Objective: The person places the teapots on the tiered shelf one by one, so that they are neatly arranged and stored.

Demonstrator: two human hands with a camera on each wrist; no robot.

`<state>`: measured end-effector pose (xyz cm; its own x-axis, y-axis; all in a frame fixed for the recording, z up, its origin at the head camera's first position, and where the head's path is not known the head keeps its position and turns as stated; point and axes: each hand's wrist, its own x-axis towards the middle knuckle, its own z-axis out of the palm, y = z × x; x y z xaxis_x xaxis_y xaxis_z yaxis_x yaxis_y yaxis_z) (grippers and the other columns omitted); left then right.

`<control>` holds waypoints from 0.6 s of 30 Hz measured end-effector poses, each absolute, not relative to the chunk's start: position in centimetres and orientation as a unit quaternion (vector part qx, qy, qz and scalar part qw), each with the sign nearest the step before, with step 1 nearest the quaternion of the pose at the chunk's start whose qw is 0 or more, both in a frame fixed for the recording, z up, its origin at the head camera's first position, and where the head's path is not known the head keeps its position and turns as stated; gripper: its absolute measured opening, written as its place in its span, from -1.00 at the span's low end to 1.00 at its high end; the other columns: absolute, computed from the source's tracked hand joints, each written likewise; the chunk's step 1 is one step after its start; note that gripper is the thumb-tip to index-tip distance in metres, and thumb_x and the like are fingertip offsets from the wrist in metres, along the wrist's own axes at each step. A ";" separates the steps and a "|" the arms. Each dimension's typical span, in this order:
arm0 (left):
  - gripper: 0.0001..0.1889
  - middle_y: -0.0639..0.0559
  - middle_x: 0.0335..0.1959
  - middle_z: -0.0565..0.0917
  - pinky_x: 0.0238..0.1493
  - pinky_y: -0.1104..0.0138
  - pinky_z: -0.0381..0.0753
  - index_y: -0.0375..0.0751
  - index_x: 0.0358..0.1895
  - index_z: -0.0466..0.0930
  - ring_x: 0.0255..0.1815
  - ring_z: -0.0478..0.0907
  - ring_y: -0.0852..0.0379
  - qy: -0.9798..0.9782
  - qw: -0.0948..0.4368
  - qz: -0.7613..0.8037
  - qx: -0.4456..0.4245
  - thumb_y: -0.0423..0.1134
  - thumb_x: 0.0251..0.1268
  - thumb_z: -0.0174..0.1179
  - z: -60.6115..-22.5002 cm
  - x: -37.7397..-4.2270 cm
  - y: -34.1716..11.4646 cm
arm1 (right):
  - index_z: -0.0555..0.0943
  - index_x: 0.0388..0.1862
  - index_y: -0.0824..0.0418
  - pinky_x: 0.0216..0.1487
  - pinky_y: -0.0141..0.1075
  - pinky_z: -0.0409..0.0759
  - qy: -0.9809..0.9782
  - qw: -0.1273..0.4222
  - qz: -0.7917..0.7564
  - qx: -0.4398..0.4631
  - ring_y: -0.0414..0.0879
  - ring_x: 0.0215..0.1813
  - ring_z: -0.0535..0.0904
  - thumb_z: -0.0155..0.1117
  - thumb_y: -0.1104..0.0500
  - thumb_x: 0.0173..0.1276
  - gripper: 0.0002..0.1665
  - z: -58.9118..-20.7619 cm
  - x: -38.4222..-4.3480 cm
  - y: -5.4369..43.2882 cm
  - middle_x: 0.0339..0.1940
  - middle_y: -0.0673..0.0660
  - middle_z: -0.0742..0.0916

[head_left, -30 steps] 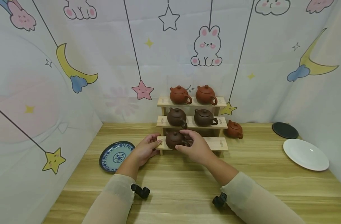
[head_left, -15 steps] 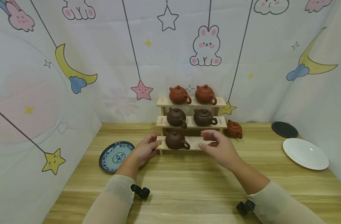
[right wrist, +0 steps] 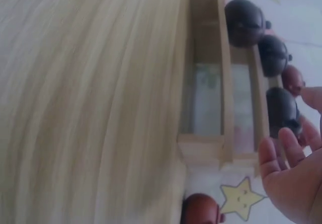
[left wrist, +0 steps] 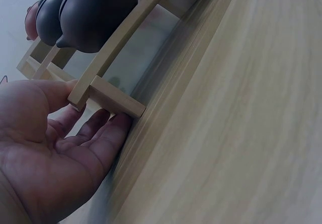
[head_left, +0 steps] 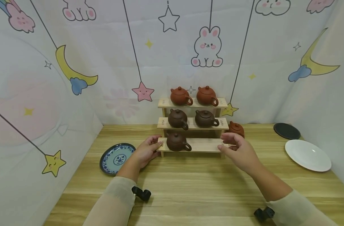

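Observation:
A three-step wooden display stand (head_left: pixel 203 145) faces me at the middle of the table. My left hand (head_left: pixel 145 153) grips the left end of its lowest step, thumb on top; in the left wrist view the fingers (left wrist: pixel 108 141) reach beneath the board. One dark brown teapot (head_left: pixel 176 142) sits on that step, left of centre, handle to the right. The middle step bears two more dark teapots (head_left: pixel 205 119), the top step two reddish ones (head_left: pixel 179 96). By the lowest step's right end my right hand (head_left: pixel 242 154) holds nothing, fingers loosely bent and apart from the thumb.
Behind my right hand, a reddish teapot (head_left: pixel 236 127) stands on the table beside the stand, partly hidden. A blue-patterned plate (head_left: pixel 104 161) lies at left. On the right are a white plate (head_left: pixel 307 155) and a black disc (head_left: pixel 287 131). Printed curtains (head_left: pixel 110 62) enclose the table.
My right hand has let go of the dark teapot on the lowest step and moved right to the step's end. The teapot stays there. My left hand keeps its grip.

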<state>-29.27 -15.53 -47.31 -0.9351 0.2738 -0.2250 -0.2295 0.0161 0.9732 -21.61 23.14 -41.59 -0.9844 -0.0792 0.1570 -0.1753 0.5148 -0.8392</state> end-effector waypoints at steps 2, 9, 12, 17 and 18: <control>-0.44 -0.21 0.69 0.24 0.65 -0.13 0.37 -0.16 0.68 0.15 0.62 0.35 -0.19 0.690 0.180 0.701 0.017 -0.21 0.78 -0.01 -47.3 -29.3 -15.5 | 0.56 0.43 0.10 0.10 -0.57 0.59 -0.874 0.053 0.478 0.067 0.08 0.41 0.58 0.43 -0.15 0.52 -0.36 -41.7 -21.6 23.7 0.40 0.21 0.68; -0.44 -0.22 0.69 0.24 0.65 -0.14 0.36 -0.16 0.68 0.14 0.64 0.33 -0.21 0.690 0.180 0.701 0.016 -0.21 0.77 -0.01 -47.2 -29.2 -15.5 | 0.52 0.48 0.13 0.09 -0.56 0.53 -0.889 0.074 0.450 0.038 0.10 0.41 0.57 0.35 -0.21 0.57 -0.31 -42.2 -22.2 26.4 0.40 0.21 0.68; -0.44 -0.21 0.69 0.24 0.65 -0.14 0.37 -0.16 0.68 0.15 0.64 0.34 -0.21 0.691 0.179 0.700 0.015 -0.21 0.77 -0.01 -47.2 -29.1 -15.5 | 0.50 0.50 0.15 0.19 -0.35 0.55 -0.894 0.081 0.440 0.020 0.15 0.45 0.55 0.33 -0.26 0.56 -0.25 -42.4 -22.9 27.5 0.42 0.24 0.66; -0.44 -0.21 0.68 0.25 0.65 -0.13 0.37 -0.16 0.68 0.15 0.63 0.34 -0.20 0.691 0.179 0.700 0.015 -0.21 0.77 -0.01 -47.1 -29.1 -15.5 | 0.44 0.56 0.19 0.33 0.12 0.58 -0.895 0.067 0.440 -0.011 0.30 0.53 0.47 0.33 -0.28 0.55 -0.17 -42.8 -24.4 29.1 0.48 0.31 0.60; -0.44 -0.21 0.68 0.25 0.65 -0.13 0.37 -0.16 0.68 0.15 0.63 0.34 -0.19 0.690 0.179 0.701 0.015 -0.21 0.77 -0.01 -47.1 -29.1 -15.5 | 0.42 0.58 0.21 0.34 0.18 0.57 -0.895 0.063 0.440 -0.015 0.33 0.54 0.46 0.33 -0.27 0.55 -0.15 -42.9 -24.8 29.4 0.50 0.33 0.58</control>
<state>-29.09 -15.52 -47.11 -0.9352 0.2727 -0.2260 -0.2300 0.0176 0.9730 -24.78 29.41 -42.92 -0.9916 0.0820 0.1001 -0.0292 0.6118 -0.7905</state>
